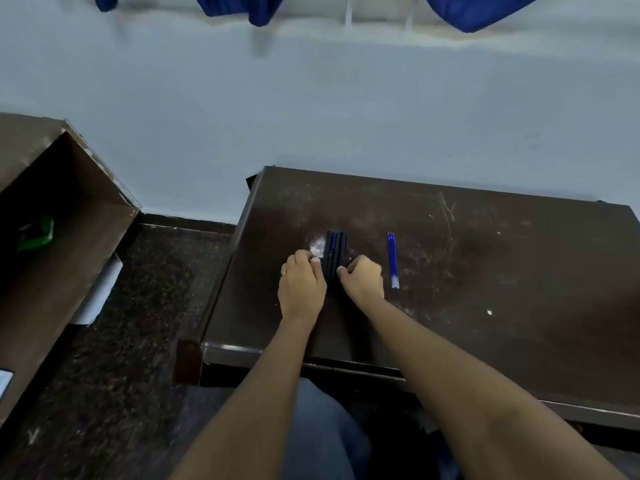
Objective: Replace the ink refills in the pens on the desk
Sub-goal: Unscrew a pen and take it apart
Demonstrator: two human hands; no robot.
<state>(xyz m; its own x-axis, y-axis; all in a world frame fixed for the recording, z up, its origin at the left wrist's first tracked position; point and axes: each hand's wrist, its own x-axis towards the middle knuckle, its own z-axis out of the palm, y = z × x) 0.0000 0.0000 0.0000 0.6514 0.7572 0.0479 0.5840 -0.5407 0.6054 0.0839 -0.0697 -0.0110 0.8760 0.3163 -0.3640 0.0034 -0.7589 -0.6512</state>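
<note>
On scuffed desk [485, 271], pens [336, 247], pale wall [311, 116]

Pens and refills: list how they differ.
The pens are dark and thick; the refills are thin and blue with pale near ends. The pens sit bunched, gripped between the left hand and right hand; the refills lie untouched, right of the right hand. Both lie on the desk, running lengthwise away from the person.

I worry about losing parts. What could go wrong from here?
1. The dark pens lie bunched between the left hand and right hand; a nudge might scatter them.
2. The blue refills lie loose to their right on the desk and could roll or be swept off.
</note>
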